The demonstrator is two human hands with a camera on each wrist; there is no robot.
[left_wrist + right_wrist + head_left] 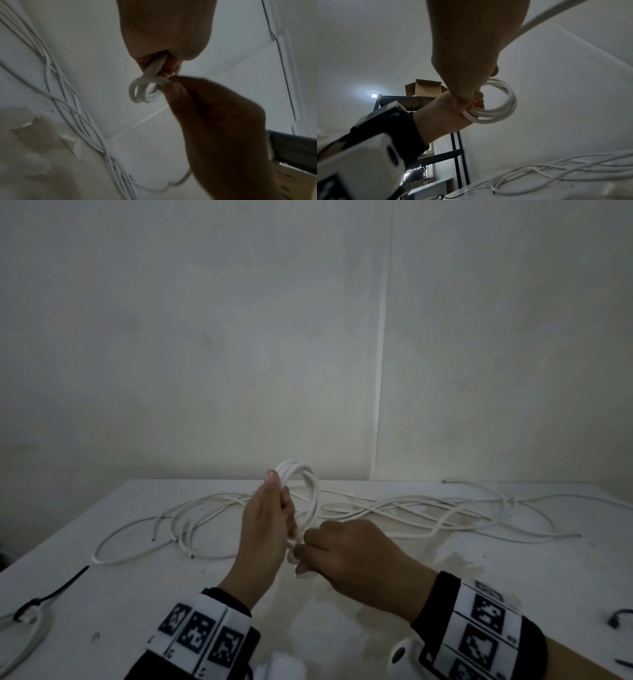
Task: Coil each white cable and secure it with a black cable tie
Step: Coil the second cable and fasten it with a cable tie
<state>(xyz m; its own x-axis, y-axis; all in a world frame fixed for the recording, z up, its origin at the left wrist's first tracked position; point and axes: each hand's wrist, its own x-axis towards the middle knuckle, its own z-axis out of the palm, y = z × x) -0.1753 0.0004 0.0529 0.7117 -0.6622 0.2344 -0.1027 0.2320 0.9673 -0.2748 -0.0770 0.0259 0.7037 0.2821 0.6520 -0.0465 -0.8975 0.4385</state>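
White cable coil [301,491] held upright above the table [445,594], several loops, both hands on it. Left hand [265,529] grips the coil's near side, fingers wrapped round the strands, thumb up along them. Right hand [346,553] pinches the coil's lower end; its fingertips hidden behind the left hand in head view. Loose white cables [394,508] lie tangled on the far tabletop. Tied coil [24,635] with black cable tie [56,592] at left edge, cut off by frame. Dark objects at right edge too small to identify.
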